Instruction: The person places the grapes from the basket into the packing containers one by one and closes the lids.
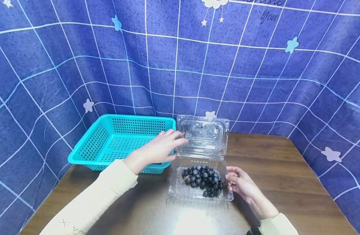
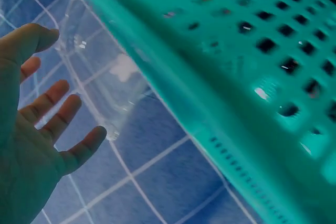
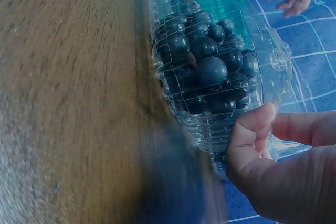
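Observation:
A bunch of dark grapes (image 1: 202, 178) lies in the base of a clear plastic clamshell box (image 1: 180, 189), whose lid (image 1: 202, 137) is swung back against the curtain. My right hand (image 1: 241, 184) pinches the box's right rim; the right wrist view shows its thumb and fingers (image 3: 254, 124) at that edge. My left hand (image 1: 163, 145) is over the right edge of a turquoise basket (image 1: 86, 158), close to the lid's left side. Its fingers (image 2: 60, 111) are spread and relaxed in the left wrist view, with nothing held.
The box and basket stand side by side on a brown wooden table (image 1: 268, 163). A blue grid-patterned curtain (image 1: 197, 65) with stars hangs behind and at both sides. Bright glare falls on the table's front. A dark object (image 1: 253, 231) shows at the right sleeve.

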`<state>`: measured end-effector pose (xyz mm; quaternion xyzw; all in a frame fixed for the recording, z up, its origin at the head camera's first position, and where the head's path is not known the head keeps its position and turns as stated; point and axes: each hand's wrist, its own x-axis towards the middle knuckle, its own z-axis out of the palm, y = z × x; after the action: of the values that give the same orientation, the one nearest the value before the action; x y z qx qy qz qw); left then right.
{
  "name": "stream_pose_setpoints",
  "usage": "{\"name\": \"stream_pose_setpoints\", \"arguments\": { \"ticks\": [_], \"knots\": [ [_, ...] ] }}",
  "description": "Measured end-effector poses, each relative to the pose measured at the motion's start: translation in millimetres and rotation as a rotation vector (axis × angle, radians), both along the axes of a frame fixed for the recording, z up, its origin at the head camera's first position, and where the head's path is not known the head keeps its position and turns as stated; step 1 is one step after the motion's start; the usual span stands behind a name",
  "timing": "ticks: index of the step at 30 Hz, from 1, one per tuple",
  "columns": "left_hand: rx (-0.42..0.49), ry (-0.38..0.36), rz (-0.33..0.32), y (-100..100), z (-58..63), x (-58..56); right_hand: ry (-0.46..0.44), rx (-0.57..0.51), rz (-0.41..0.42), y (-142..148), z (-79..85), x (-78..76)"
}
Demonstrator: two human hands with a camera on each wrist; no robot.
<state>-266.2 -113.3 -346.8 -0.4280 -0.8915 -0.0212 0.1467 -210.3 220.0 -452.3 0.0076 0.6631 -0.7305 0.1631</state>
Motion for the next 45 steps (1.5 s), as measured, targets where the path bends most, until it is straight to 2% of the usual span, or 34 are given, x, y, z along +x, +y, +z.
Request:
{"name": "stream_pose_setpoints", "arguments": {
  "ticks": [5,9,15,19,22,29,39,42,45],
  "knots": [
    [0.016,-0.04,0.078,-17,-8.1,-6.1,0.003,0.001,0.002,0,1.7,0.8],
    [0.014,-0.114,0.116,-31,-13.5,-8.5,0.0,0.006,0.007,-1,1.8,1.3],
    [-0.022,-0.183,0.155,-48,-19.8,-12.0,-0.004,0.0,0.006,-1,2.1,0.5],
    [-0.072,-0.201,0.183,-56,-22.1,-13.5,0.005,0.004,0.008,0,2.7,0.1],
    [-0.117,-0.205,0.177,-61,-24.8,-15.1,0.005,0.01,0.006,0,2.4,0.0],
    [-0.233,-0.215,0.187,-66,-35.2,-20.3,0.001,0.003,-0.004,0,1.5,0.5],
    [-0.278,-0.387,0.219,-61,-44.0,-25.6,0.011,0.008,0.019,1,0.8,-0.6],
    [-0.311,-0.408,0.216,-60,-47.6,-27.7,0.003,-0.002,0.014,1,0.1,-0.7],
    [-0.367,-0.392,0.204,-60,-52.9,-31.2,-0.002,0.0,0.017,1,-0.6,-0.9]
  ]
}}
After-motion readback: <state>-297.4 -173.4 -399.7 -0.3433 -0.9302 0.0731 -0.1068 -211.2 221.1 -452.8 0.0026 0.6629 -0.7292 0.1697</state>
